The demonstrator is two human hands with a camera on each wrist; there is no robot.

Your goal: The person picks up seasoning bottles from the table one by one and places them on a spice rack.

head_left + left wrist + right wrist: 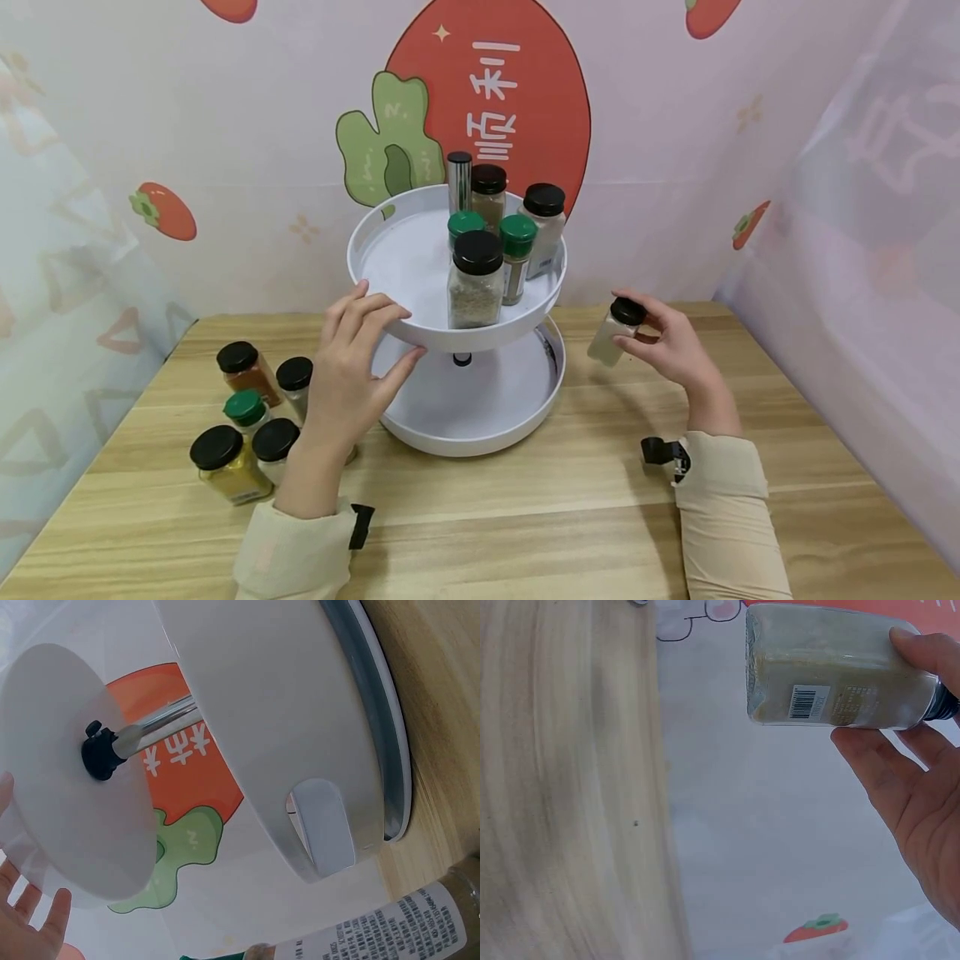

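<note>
Glass jar (606, 342), clear, square-sided and black-lidded, leans near the right side of the white, round, two-layer stand (468, 443), pinched in the right hand (670, 340). The left hand (356, 360) spreads by the stand's top rim (480, 338); I can't tell if it pushes. I think moving the jar is the step now, and the next move calls for a firm pinch. The right wrist view shows the jar's black-and-white barcode (808, 702); the head view doesn't.

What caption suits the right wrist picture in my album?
Right hand gripping a black-capped spice jar, its barcode showing.
</note>
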